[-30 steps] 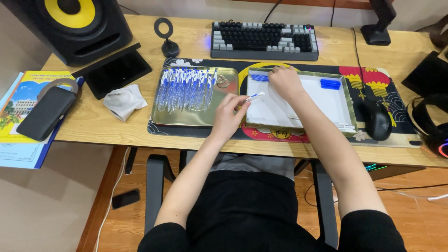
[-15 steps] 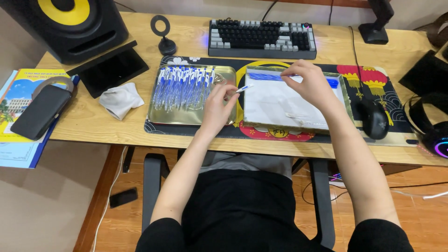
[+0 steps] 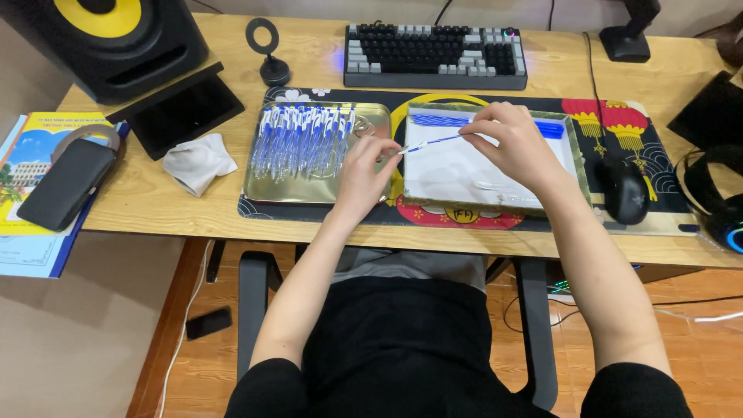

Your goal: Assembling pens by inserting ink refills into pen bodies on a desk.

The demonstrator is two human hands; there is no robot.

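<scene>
Assembly appears in hand, I judge — over the white tray (image 3: 464, 174) the right hand (image 3: 515, 143) pinches a blue refill (image 3: 433, 142) while the left hand (image 3: 368, 172) grips its tip end; beside, a gold tray (image 3: 309, 190) holds finished pens (image 3: 302, 135) — next needs careful alignment.

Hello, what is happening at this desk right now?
A person sits at a wooden desk and holds one blue and white pen between both hands: the left hand at its white tip, the right hand at the blue end. The pen hangs over a white-lined tray with blue parts along its far edge. To the left, a gold metal tray holds a pile of similar pens.
</scene>
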